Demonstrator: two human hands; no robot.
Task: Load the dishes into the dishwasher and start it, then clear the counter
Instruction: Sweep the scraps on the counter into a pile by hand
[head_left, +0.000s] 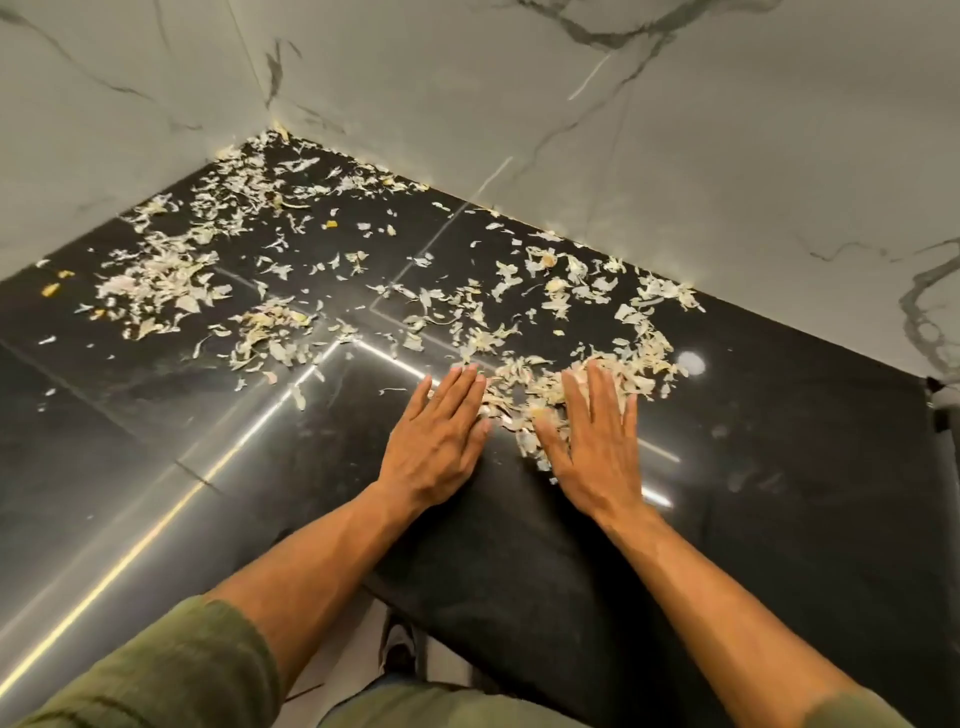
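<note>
No legible text, label, brand, number or sign appears anywhere on the black bench (727, 519), the marble wall panels (675, 156) or the scattered peelings (545, 384).

White marble-look wall panels (675, 156) with grey veins meeting at the worktop's far corner, a strip of pale floor (358, 660) below its near edge, a shoe (397, 644) there

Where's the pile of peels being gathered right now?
In the head view, the pile of peels lies on the black counter, right of centre, between the left hand and the right hand.
</note>
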